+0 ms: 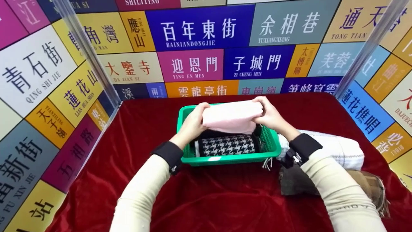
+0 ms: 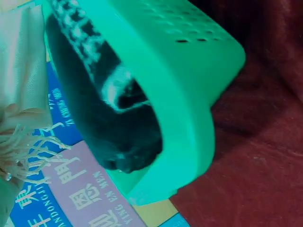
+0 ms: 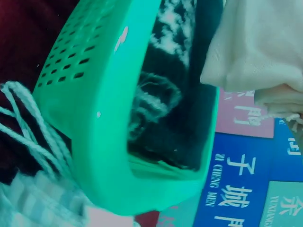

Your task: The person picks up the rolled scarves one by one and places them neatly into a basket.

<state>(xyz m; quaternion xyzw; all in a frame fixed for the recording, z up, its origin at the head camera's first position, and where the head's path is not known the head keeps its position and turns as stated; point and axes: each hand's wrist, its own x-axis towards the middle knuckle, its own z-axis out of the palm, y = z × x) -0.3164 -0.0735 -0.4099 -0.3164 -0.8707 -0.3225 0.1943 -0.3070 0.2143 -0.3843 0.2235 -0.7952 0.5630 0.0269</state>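
A folded pink scarf point(image 1: 232, 116) is held by both hands above a green plastic basket point(image 1: 225, 159). My left hand point(image 1: 192, 124) grips its left end, and my right hand point(image 1: 271, 116) grips the right end. Loose fringe point(image 2: 28, 151) hangs from the scarf's left end in the left wrist view. Inside the basket, a rolled black-and-white houndstooth scarf point(image 1: 227, 145) lies along the near side. Behind it sits a dark folded cloth point(image 2: 106, 135), partly hidden in the head view by the pink scarf.
To the basket's right lie a white checked scarf point(image 1: 338, 150) and, nearer, a dark cloth point(image 1: 297, 183) beside a brown plaid one point(image 1: 370, 183), partly covered by my right forearm. Red velvet point(image 1: 206, 199) covers the table. Walls with printed signs point(image 1: 199, 29) enclose the back and sides.
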